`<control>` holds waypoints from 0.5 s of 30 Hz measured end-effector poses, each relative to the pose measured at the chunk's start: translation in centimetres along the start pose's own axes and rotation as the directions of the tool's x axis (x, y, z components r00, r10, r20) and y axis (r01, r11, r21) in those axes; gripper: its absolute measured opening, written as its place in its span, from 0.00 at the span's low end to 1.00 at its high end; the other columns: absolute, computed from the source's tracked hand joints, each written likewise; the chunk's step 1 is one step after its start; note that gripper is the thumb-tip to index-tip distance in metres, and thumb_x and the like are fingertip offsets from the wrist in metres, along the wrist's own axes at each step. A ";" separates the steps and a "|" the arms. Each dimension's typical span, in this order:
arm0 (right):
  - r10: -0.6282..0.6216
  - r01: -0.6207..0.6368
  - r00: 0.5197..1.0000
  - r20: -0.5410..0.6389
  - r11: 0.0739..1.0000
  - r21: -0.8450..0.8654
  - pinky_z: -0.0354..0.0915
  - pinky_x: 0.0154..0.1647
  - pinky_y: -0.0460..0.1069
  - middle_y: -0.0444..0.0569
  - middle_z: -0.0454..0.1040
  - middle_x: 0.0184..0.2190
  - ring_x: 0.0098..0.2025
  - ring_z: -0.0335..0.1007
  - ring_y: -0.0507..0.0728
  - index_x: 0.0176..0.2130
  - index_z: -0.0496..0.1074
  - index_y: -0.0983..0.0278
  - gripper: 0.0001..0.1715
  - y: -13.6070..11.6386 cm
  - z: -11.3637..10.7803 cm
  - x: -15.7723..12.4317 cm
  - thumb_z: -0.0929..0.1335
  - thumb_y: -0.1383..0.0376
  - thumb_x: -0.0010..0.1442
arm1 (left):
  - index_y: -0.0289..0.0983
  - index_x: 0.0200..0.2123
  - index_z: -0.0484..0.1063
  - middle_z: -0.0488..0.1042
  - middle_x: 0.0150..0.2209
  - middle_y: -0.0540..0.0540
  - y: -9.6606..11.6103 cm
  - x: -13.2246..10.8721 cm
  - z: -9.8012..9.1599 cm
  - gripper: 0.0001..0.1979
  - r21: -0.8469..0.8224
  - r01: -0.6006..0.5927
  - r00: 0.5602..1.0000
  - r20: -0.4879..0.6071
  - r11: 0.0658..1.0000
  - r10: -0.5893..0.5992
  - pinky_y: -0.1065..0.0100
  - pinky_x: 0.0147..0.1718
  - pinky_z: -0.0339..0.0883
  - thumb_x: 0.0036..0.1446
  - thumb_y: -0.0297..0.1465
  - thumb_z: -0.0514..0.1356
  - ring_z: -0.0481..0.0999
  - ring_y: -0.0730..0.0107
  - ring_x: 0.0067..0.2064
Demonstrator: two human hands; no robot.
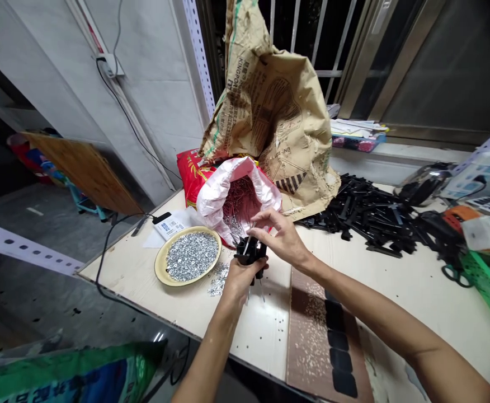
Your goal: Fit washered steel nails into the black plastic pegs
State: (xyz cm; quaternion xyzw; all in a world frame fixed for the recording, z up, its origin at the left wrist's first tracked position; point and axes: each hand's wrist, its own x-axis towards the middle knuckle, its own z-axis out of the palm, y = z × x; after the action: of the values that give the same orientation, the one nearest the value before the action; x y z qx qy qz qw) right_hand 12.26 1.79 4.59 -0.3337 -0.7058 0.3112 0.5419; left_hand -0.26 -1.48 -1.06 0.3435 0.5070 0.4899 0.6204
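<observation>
My left hand (237,276) is closed around a small black plastic part (250,253), held upright above the table. My right hand (279,232) pinches a thin metal pin (248,242) at the top of that part. Just behind the hands sits an open pink-and-white bag (217,196) full of thin metal pins. A yellow plate (160,271) heaped with small silver nuts lies to the left, with more nuts (218,278) spilled beside it.
A large brown paper sack (278,112) stands at the back. A pile of black plastic parts (366,212) spreads to the right. A green basket (486,280) and scissors (455,273) are at the far right. A black cable (111,235) crosses the table's left edge.
</observation>
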 end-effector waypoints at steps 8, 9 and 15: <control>-0.027 0.027 1.000 0.004 0.974 -0.223 0.60 0.53 0.54 0.49 0.73 0.45 0.49 0.67 0.57 0.46 0.71 0.60 0.16 -1.2 -3.1 -1.8 0.68 0.59 0.58 | 0.31 0.33 0.76 0.79 0.28 0.43 0.8 -0.4 2.0 0.18 0.112 -0.089 0.994 0.072 0.990 0.081 0.68 0.28 0.69 0.37 0.32 0.71 0.78 0.65 0.28; 0.003 -0.023 0.995 -0.095 0.978 -0.209 0.60 0.54 0.55 0.51 0.71 0.49 0.51 0.65 0.58 0.49 0.69 0.60 0.20 -1.1 -3.7 -2.1 0.68 0.57 0.58 | 0.31 0.34 0.75 0.79 0.30 0.41 1.1 -0.5 2.0 0.19 0.103 -0.077 0.994 0.080 0.992 0.069 0.67 0.29 0.69 0.36 0.32 0.71 0.78 0.64 0.29; 0.411 -0.432 0.901 0.137 0.879 0.200 0.65 0.31 0.47 0.48 0.73 0.29 0.31 0.69 0.53 0.33 0.71 0.66 0.25 1.8 -4.4 -4.6 0.63 0.47 0.59 | 0.30 0.43 0.72 0.79 0.36 0.37 2.3 -0.6 2.8 0.27 0.086 -0.008 0.950 0.311 0.996 -0.019 0.65 0.29 0.71 0.38 0.34 0.71 0.79 0.60 0.31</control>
State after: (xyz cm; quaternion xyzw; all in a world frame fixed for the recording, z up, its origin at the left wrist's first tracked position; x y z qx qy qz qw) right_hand 17.67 -0.49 1.57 -0.4013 -0.5999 0.5144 0.4631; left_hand 1.86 -1.23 1.96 0.4416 0.4242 0.4055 0.6787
